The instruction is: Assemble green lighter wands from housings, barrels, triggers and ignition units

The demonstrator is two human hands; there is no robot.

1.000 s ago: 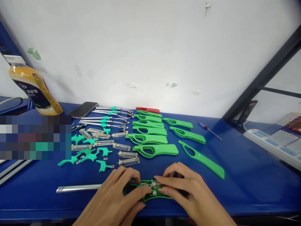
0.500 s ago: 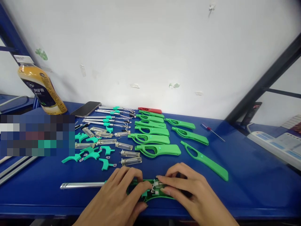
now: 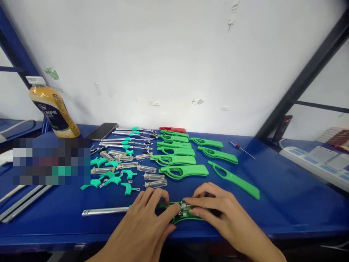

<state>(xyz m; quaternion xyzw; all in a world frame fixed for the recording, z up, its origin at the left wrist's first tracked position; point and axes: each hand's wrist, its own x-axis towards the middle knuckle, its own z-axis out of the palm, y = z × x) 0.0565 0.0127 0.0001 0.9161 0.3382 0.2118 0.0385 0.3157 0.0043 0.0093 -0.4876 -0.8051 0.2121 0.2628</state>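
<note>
An open green lighter shell [image 3: 188, 218] lies near the table's front edge, with a silver metal tube [image 3: 106, 211] sticking out to its left. My left hand [image 3: 149, 218] grips the shell's left part, thumb pressed on the small parts inside. Between the thumb and fingers of my right hand [image 3: 218, 207] is a clear fuel tank [image 3: 185, 206], set in the shell's middle. White wires and a small pale piece show beside it. My fingers hide the rest of the shell's inside.
Behind are green shells [image 3: 188, 171], clear tanks [image 3: 154, 176], teal triggers [image 3: 111, 180], silver tubes with wires [image 3: 122, 140] and a red shell [image 3: 173, 129]. A phone [image 3: 103, 131] and bottle [image 3: 54, 109] stand left; a screwdriver [image 3: 240, 147] lies right.
The view has shifted a little. My left thumb has moved onto the parts near the tank, covering more of the shell's inside. My right hand still pinches the tank.
</note>
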